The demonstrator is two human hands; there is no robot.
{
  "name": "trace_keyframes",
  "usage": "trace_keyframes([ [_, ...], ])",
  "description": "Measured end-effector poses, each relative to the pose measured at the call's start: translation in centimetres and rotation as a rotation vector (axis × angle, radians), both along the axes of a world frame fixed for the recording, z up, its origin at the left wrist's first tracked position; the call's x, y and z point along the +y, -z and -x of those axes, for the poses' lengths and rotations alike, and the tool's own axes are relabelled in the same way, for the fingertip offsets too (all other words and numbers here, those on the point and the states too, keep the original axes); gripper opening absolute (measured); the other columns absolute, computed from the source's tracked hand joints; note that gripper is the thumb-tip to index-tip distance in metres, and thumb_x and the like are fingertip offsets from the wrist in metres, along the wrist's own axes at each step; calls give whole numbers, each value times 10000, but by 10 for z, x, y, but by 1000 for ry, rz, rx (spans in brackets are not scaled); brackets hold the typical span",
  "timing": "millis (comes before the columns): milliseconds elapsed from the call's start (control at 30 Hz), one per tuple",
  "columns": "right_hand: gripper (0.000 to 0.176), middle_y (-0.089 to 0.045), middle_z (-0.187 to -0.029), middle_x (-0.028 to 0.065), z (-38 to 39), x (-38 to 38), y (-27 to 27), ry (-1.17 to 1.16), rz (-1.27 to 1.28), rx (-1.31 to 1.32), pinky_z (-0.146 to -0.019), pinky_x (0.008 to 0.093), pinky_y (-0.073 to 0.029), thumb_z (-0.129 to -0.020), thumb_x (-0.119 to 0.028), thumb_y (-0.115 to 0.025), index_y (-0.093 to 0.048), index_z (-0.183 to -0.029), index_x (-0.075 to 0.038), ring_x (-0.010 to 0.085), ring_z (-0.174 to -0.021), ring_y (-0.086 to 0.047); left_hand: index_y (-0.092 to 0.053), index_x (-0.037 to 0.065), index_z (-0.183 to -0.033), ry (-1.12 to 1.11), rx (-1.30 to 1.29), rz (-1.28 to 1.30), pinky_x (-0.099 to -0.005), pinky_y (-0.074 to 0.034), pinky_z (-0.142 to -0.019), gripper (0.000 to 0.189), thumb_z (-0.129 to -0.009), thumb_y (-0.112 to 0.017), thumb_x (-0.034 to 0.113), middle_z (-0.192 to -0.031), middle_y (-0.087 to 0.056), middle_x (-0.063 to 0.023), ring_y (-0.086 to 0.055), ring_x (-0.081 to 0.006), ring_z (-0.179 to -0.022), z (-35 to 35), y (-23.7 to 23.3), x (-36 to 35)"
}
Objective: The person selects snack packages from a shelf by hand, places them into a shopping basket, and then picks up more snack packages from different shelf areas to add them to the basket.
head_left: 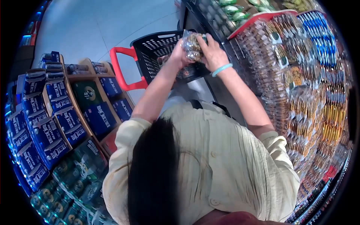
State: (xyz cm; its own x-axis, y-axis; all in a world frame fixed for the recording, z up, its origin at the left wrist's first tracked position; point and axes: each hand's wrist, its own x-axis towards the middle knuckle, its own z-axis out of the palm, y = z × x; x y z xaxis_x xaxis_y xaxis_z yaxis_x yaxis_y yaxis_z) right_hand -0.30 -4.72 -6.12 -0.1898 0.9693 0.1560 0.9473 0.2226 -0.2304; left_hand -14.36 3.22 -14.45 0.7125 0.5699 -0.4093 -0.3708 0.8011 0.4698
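Over the shopping basket, my left hand is closed around the left side of some clear plastic snack packets with brown and gold contents. Their exact kind cannot be made out. From the right, my right hand grips the same packets, its fingers bent over them; a pale green bangle circles that wrist. The basket is black with perforated walls and a red handle. Some packaged goods show in it below my hands, partly hidden by my arms.
To the right stands a shelf rack densely hung with snack packets. Wrapped green vegetables lie at the top right. On the left are stacked blue drink cartons and green can packs. Pale tiled floor lies beyond the basket.
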Motion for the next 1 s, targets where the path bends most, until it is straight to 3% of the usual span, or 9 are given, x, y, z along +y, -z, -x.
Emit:
trace_keyframes([
  [133,868,-345,-1328,271,22,13,71,2,182,50,-839,427,-517,-624,28,-673,-289,-1389,-114,421,-1127,-476,-578,166,-1159,-98,217,273,-501,-476,-802,533,-865,-402,573,-1083,-630,-49,-608,-256,-962,20,67,-4],
  [267,898,-336,-1361,248,32,29,136,34,397,57,-889,445,-485,-627,4,-700,-264,-1400,-135,424,-1118,-491,-503,204,-1270,-78,236,389,-546,-377,-923,599,-863,-367,622,-1238,-561,-36,-519,-269,-1129,30,103,-2],
  [400,911,-309,-1381,242,27,63,229,61,583,122,-916,456,-465,-628,4,-708,-262,-1408,-148,428,-1124,-486,-481,213,-1298,-72,236,524,-552,-305,-976,627,-871,-308,639,-1270,-543,-38,-477,-281,-1174,27,224,12],
  [567,951,-261,-1416,226,15,114,353,55,794,56,-940,450,-457,-624,26,-713,-235,-1423,-171,414,-1157,-470,-487,207,-1294,-9,361,631,-525,-315,-975,664,-869,-264,666,-1301,-514,-50,-469,-277,-1177,14,365,44],
  [600,959,-247,-1424,220,11,124,378,36,809,61,-945,446,-457,-629,37,-702,-221,-1429,-187,410,-1163,-468,-484,203,-1298,-59,267,654,-530,-307,-974,695,-856,-268,694,-1303,-510,-59,-465,-278,-1180,9,404,45],
  [700,988,-251,-1418,218,-4,148,457,-21,868,37,-948,434,-465,-627,35,-695,-185,-1438,-207,407,-1159,-474,-475,207,-1305,-64,332,639,-528,-308,-974,701,-848,-288,704,-1307,-506,-64,-454,-279,-1197,-4,440,69],
  [800,1006,-189,-1455,181,-14,174,517,-22,891,14,-908,445,-499,-634,70,-665,-185,-1437,-300,409,-1106,-528,-453,204,-1324,-125,395,675,-554,-291,-980,689,-854,-308,687,-1326,-491,-65,-436,-291,-1223,-19,488,89],
  [900,1027,-105,-1498,178,-21,195,551,33,963,24,-923,433,-488,-650,84,-654,-141,-1446,-313,408,-1122,-524,-417,198,-1349,-171,376,683,-617,-268,-945,673,-843,-366,640,-1362,-460,-61,-415,-310,-1249,-31,527,103],
  [1000,1017,-67,-1511,188,-27,205,586,74,997,9,-926,426,-483,-658,89,-650,-138,-1449,-294,407,-1131,-524,-452,226,-1308,-158,469,661,-534,-341,-913,696,-772,-438,670,-1285,-522,-44,-488,-264,-1152,-44,559,113],
])
